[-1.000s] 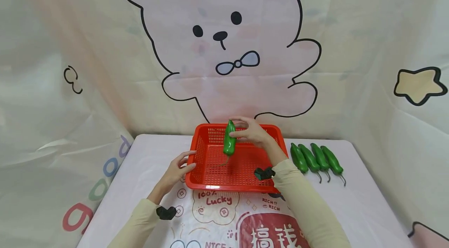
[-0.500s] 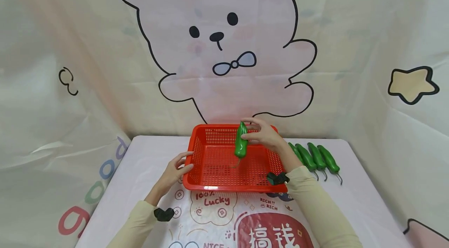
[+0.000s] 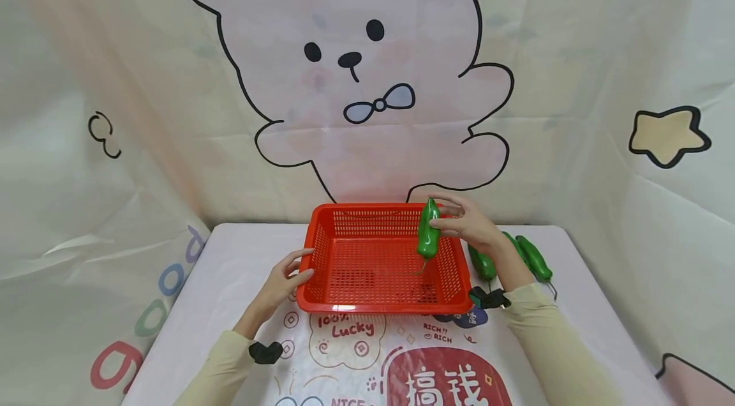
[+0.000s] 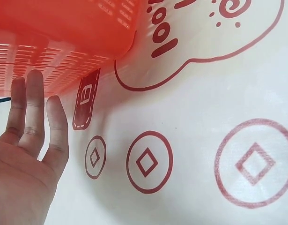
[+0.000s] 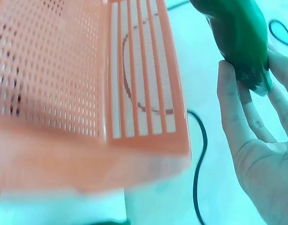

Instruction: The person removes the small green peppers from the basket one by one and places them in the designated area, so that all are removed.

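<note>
In the head view, my right hand (image 3: 467, 224) pinches a green chili pepper (image 3: 428, 230) between thumb and fingers. The pepper hangs with its stem down over the right part of a red plastic basket (image 3: 339, 311). The right wrist view shows the pepper (image 5: 242, 44) at the fingertips of the right hand (image 5: 263, 145), beside the basket's slotted wall (image 5: 179, 103). At the basket's left side, my left hand (image 3: 281, 281) touches the rim. Its fingers look nearly straight against the basket wall (image 4: 55, 61) in the left wrist view, where the thumb is out of sight.
Right of the basket, several more green peppers (image 3: 535, 259) lie on the white table (image 3: 551, 329), partly hidden by the right forearm. A printed cloth wall (image 3: 230, 195) stands behind the table. Dark cords (image 5: 200, 154) show in the right wrist view.
My right hand has moved right with the pepper, from the basket's middle toward its right side. The left hand stays at the rim. The head view has shifted slightly.
</note>
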`<state>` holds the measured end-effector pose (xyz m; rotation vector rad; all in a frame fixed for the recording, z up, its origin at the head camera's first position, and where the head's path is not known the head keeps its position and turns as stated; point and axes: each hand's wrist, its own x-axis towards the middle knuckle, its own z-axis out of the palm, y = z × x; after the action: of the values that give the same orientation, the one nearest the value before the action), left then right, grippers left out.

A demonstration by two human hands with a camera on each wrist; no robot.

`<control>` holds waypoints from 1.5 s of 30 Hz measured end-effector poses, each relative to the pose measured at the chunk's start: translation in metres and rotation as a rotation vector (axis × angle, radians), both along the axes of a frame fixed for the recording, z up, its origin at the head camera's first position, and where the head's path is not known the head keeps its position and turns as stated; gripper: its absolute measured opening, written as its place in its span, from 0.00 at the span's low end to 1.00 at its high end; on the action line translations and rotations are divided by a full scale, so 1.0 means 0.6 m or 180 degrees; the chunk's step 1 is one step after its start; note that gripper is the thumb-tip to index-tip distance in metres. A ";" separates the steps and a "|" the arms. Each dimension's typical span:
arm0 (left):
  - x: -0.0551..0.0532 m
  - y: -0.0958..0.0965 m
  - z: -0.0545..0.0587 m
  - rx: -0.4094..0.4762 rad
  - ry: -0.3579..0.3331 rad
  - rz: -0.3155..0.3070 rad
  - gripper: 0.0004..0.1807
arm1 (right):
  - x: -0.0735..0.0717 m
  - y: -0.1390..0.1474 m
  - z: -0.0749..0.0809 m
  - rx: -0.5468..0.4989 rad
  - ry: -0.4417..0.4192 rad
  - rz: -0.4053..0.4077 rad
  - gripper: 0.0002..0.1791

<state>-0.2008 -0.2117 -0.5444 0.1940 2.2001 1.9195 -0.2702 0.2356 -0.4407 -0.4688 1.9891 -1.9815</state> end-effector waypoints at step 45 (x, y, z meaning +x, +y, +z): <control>0.003 0.005 -0.002 0.0010 -0.0069 0.0164 0.29 | 0.113 0.363 -0.090 0.0713 -0.0008 -0.0909 0.31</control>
<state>-0.1988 -0.2086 -0.5458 0.1179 2.2091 1.9424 -0.2025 0.4533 -0.4948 -0.1355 2.3510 -1.8743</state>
